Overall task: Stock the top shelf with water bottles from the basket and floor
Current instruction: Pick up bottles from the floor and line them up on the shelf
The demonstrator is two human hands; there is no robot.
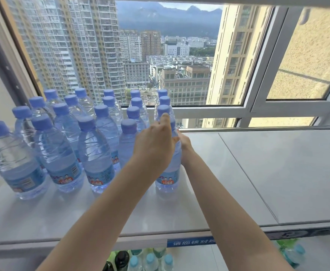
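Several clear water bottles with blue caps stand in rows on the left half of the white top shelf (238,173). Both my hands are around the front right bottle (170,173), which stands upright on the shelf. My left hand (154,141) covers its upper body and neck from the left. My right hand (185,147) holds its right side, mostly hidden behind the bottle. Its cap is hidden by my left hand. The nearest bottle to its left (128,141) stands close by.
A big window (160,55) rises right behind the shelf, with its white frame (258,110) along the back edge. The shelf's right half is bare. Below the shelf front, a lower shelf holds more bottles (150,261) with light blue and dark caps.
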